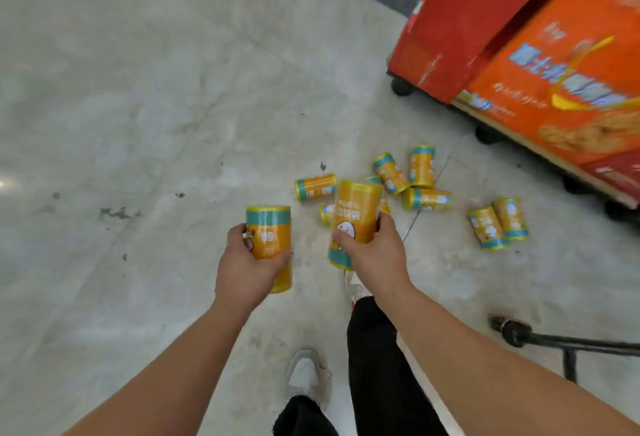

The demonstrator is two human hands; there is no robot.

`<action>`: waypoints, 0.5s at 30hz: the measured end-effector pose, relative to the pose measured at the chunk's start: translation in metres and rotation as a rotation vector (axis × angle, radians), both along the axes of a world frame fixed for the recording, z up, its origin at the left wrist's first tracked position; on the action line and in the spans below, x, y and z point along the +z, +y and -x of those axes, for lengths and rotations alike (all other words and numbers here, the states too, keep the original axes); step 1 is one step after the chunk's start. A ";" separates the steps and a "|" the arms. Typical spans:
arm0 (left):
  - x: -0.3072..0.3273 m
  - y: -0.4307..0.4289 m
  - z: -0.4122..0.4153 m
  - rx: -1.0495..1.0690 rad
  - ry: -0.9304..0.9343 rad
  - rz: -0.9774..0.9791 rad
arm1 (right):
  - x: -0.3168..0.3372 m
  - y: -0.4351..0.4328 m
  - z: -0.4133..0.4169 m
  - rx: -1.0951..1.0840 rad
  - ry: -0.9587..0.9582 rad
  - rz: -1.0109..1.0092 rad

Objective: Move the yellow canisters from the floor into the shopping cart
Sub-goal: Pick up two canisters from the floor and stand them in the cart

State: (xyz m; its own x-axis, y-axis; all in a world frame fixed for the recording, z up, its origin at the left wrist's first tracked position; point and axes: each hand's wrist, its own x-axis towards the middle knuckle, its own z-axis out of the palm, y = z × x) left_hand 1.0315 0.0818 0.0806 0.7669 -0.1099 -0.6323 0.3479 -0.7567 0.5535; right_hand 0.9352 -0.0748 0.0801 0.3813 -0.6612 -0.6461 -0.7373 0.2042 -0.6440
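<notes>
Just behind the canister [356,214] gripped by the right hand [375,255], two floor canisters [326,214] peek out, mostly hidden. Far right, the orange box [568,89] is blurred and edge-cropped.

Glossy pale marble floor [173,89], light glare, red-orange display stands [561,65] on casters

Floor [173,89] glossy polished stone; canisters [421,166] shiny plastic wrap; boxes [568,82] printed cardbd.
</notes>
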 end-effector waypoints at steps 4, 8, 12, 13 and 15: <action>0.163 -0.049 0.044 -0.129 -0.055 0.179 | 0.171 -0.020 0.066 -0.077 -0.094 0.134; 0.295 -0.096 0.121 -0.242 -0.045 0.351 | 0.308 -0.037 0.159 -0.145 -0.146 0.296; 0.383 -0.135 0.220 -0.385 0.004 0.498 | 0.407 -0.052 0.265 -0.241 -0.163 0.419; 0.399 -0.145 0.248 -0.425 0.016 0.525 | 0.423 -0.057 0.294 -0.269 -0.155 0.442; 0.422 -0.165 0.307 -0.505 0.056 0.581 | 0.447 -0.066 0.355 -0.333 -0.132 0.495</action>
